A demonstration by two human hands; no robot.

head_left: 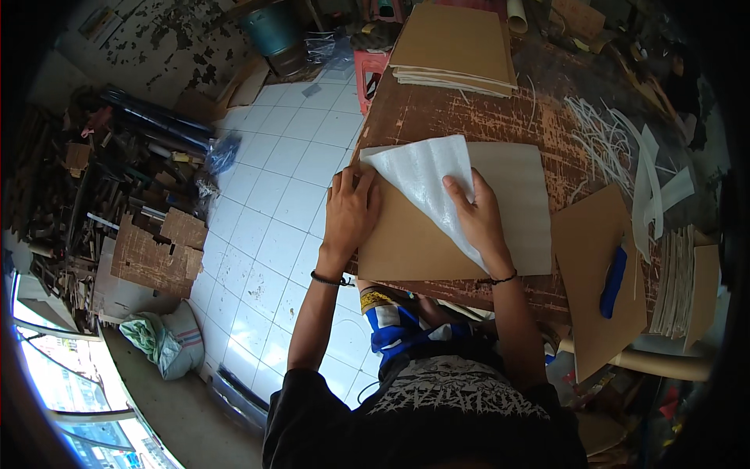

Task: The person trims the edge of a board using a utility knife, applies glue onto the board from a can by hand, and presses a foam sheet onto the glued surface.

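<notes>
A brown cardboard sheet [406, 246] lies on the worn wooden table at its near left edge. Over its right part is a white foam sheet [512, 203], whose left portion is folded back in a raised, shiny flap. My right hand [478, 215] grips this flap, thumb on top; the fingers beneath it are partly hidden. At the cardboard's left edge, my left hand [351, 209] rests with its fingers laid over the upper left corner, holding nothing between them.
A stack of cardboard sheets [453, 43] sits at the table's far end. Thin white offcut strips [601, 144] lie at the right. A blue-handled cutter [613, 283] rests on another cardboard piece [587, 262]. Beyond the table's left edge is the tiled floor [269, 187], with piled scrap wood [58, 211].
</notes>
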